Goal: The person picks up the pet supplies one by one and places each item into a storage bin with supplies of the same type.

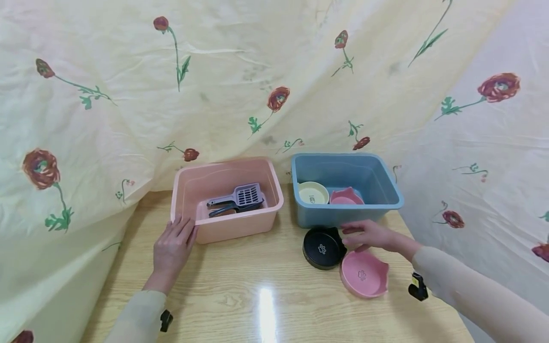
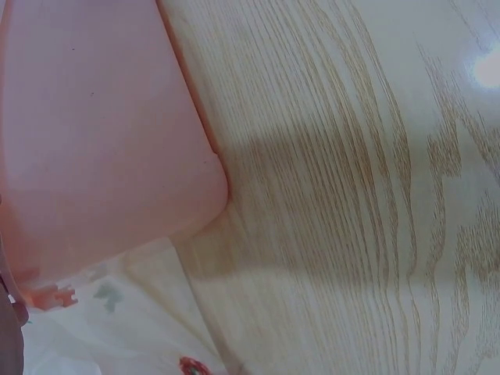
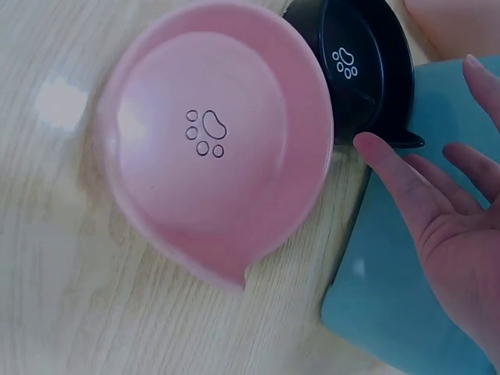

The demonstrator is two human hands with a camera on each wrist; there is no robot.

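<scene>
Head: left hand (image 1: 172, 245) on the pink bin's (image 1: 233, 232) front-left corner, can't tell if fingers grip or just rest. Right hand (image 1: 366, 234) released, holding nothing, at the black bowl (image 1: 323, 250) in front of the blue bin (image 1: 317, 216); pink bowl (image 1: 364, 275) just beside it, both on table (image 1: 231, 295). Left wrist: bin wall, only a sliver of hand. Right wrist: fingers spread, thumb near black bowl, contact unclear.
</scene>
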